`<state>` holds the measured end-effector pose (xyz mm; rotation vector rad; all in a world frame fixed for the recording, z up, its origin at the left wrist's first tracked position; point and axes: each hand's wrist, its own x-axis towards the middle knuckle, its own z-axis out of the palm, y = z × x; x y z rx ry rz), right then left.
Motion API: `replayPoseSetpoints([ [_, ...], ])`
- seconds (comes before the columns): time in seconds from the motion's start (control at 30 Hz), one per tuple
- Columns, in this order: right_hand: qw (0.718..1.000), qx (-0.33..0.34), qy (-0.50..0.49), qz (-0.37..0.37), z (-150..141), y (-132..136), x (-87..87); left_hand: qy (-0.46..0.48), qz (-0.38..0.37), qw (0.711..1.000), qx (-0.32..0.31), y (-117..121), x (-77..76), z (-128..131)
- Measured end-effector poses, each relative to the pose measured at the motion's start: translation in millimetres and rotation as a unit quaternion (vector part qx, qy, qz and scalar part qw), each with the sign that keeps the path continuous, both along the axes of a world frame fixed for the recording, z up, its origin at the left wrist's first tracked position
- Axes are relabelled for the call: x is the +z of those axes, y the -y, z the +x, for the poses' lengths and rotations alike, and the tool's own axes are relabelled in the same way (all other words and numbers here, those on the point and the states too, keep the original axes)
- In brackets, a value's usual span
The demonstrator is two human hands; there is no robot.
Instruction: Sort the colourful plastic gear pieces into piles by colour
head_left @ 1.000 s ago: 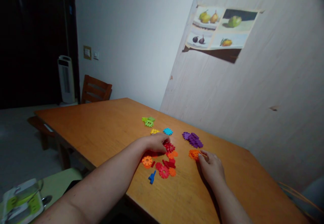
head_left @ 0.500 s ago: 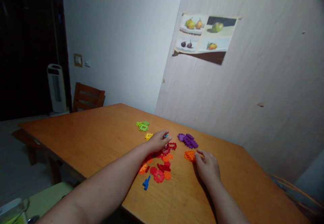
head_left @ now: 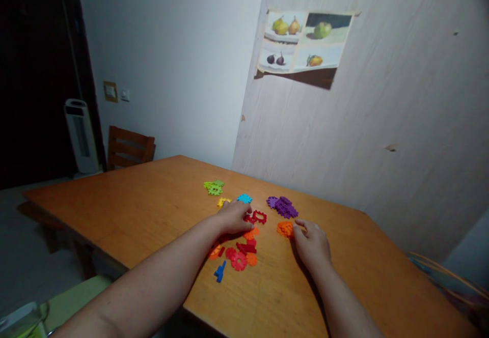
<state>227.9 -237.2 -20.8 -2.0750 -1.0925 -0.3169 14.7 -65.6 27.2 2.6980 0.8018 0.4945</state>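
Flat plastic toy pieces lie sorted by colour on a wooden table (head_left: 145, 210). My left hand (head_left: 234, 217) rests curled over a mixed heap of red and orange pieces (head_left: 244, 249), its fingertips touching a red piece (head_left: 257, 218). My right hand (head_left: 311, 241) lies on the table with its fingertips pinched against a small orange pile (head_left: 284, 229). A purple pile (head_left: 282, 206) sits just beyond. Behind my left hand lie a cyan piece (head_left: 244, 198), a yellow piece (head_left: 222, 201) and a green pile (head_left: 214, 187). A blue piece (head_left: 220, 272) is near the front.
The table stands against a pale wood-grain wall bearing a fruit poster (head_left: 301, 45). A wooden chair (head_left: 128, 148) is at the table's far end, and a white tower appliance (head_left: 79, 135) stands by a dark doorway. A wicker edge (head_left: 443, 277) shows at the lower right.
My left hand reached forward over the cyan piece, then drew back onto the red pieces. My right hand stayed at the orange pile. The camera view shifted slightly.
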Motion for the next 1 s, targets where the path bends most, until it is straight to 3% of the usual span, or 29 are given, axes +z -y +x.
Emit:
replayPoseSetpoints([
  [0.17,1.000,0.000,0.001,0.000,0,-2,-0.9,0.036,-0.015,0.999,-0.017,-1,-3.4,1],
  [0.5,0.999,-0.035,-0.008,-0.006,6,-2,-0.5,0.206,-0.153,0.966,0.024,-18,-19.7,19],
  [0.8,0.999,-0.031,-0.015,-0.008,6,-4,-4.1,0.177,-0.230,0.954,0.078,-32,-14.1,50],
  [1.0,1.000,-0.026,-0.013,-0.005,5,-6,-3.2,0.192,-0.210,0.954,0.092,-32,-18.0,57],
])
